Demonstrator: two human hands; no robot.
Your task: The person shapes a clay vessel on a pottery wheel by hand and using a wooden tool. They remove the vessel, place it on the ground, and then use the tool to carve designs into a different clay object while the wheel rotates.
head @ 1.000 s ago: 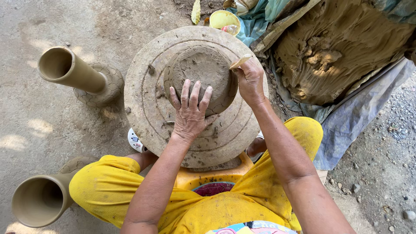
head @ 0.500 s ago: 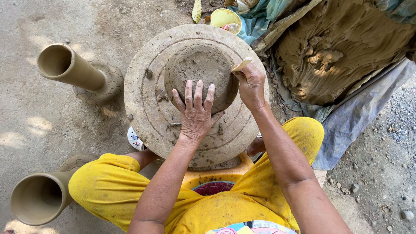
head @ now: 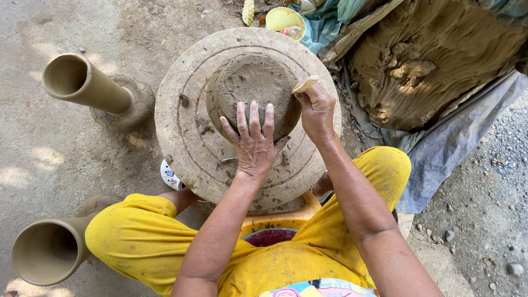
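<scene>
A round disc of wet clay (head: 250,85) lies in the middle of a large round clay-smeared potter's wheel (head: 187,115). My left hand (head: 253,140) rests flat on the disc's near edge, fingers spread and pointing away from me. My right hand (head: 314,107) is closed around a small pale wooden tool (head: 305,84), whose tip touches the disc's right rim. My knees in yellow trousers (head: 132,231) flank the wheel.
Two tall unfired clay vases stand on the concrete floor, one at the left (head: 91,88) and one at the lower left (head: 49,250). A big heap of raw clay (head: 434,60) lies on grey sheeting at the right. A yellow bowl (head: 285,21) sits beyond the wheel.
My left hand has slid slightly toward me on the disc's edge. The wheel and disc seem to have turned. My right hand keeps the tool at the rim.
</scene>
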